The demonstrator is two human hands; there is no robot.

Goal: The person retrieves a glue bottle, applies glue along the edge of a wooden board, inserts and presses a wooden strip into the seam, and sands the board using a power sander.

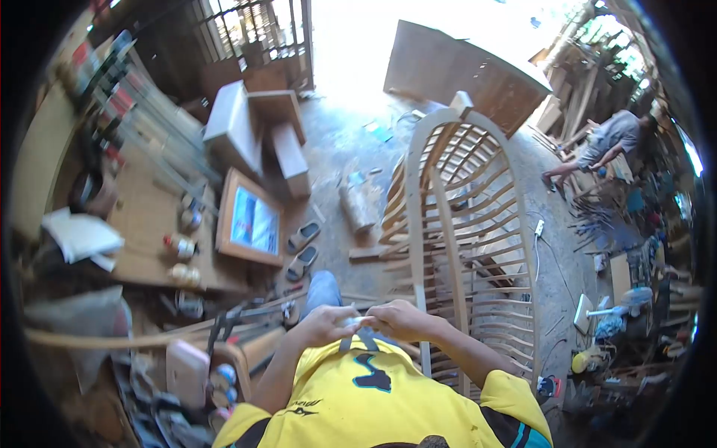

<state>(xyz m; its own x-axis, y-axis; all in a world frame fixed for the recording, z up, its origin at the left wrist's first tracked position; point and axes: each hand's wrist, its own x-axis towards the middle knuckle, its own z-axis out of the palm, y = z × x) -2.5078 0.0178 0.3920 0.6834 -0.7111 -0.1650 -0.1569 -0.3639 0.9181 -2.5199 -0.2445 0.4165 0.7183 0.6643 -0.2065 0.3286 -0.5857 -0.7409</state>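
Observation:
My left hand (326,326) and my right hand (404,321) meet in front of my waist, above the yellow shirt (328,373). Their fingers are pinched together around a small white thing (359,321), too small to name. Just beyond my right hand and forearm stands a wooden boat-shaped frame (415,216) with curved ribs. One knee in blue cloth (323,287) shows ahead of my left hand.
To the left, a wooden workbench (142,231) bears bottles, papers and a wood-framed panel (224,216). Sandals (302,263) lie on the floor. A wooden cabinet (455,67) stands ahead. At right, a person (609,142) bends near wood scraps; a cord (538,254) crosses the floor.

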